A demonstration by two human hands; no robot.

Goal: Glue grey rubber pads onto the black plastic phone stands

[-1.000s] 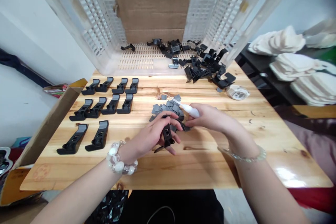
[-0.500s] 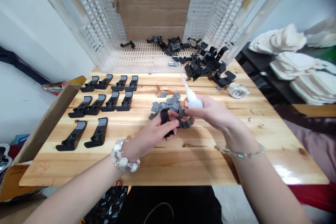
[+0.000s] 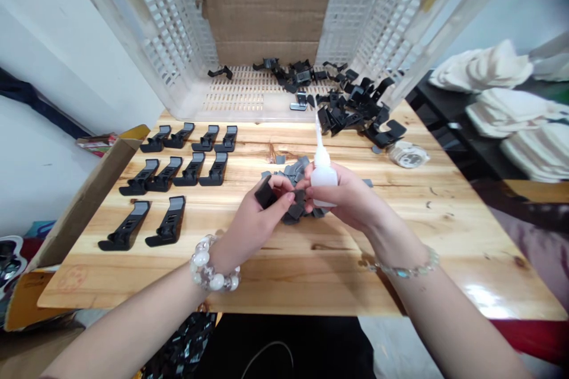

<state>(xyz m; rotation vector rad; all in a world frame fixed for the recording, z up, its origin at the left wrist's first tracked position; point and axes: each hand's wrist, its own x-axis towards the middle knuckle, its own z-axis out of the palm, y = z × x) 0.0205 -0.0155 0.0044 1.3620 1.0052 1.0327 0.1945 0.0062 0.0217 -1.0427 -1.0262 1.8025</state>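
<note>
My left hand (image 3: 262, 207) is closed around a black plastic bracket (image 3: 265, 192), and its thumb and fingertips meet at a small dark grey pad (image 3: 299, 197). In my right hand (image 3: 351, 195) is a white squeeze bottle (image 3: 324, 176), upright with its long thin nozzle pointing up. The right fingertips also reach the pad's edge; which hand bears it I cannot tell. Beneath both hands lies a pile of grey pads (image 3: 297, 170), partly hidden. To the left stand rows of black brackets with grey pads on their ends (image 3: 168, 222).
A white plastic basket (image 3: 191, 109) lies on its side at the back, with a cardboard sheet (image 3: 267, 6) inside. Loose black brackets (image 3: 355, 103) spill from it. A roll of tape (image 3: 408, 155) sits on the right. White cloth stacks (image 3: 533, 130) lie beyond the wooden table (image 3: 444, 260).
The bottle has turned from tilted to upright in my right hand. My left hand has shifted its bracket left and tilted it, and its fingers now meet the right hand's at a grey pad.
</note>
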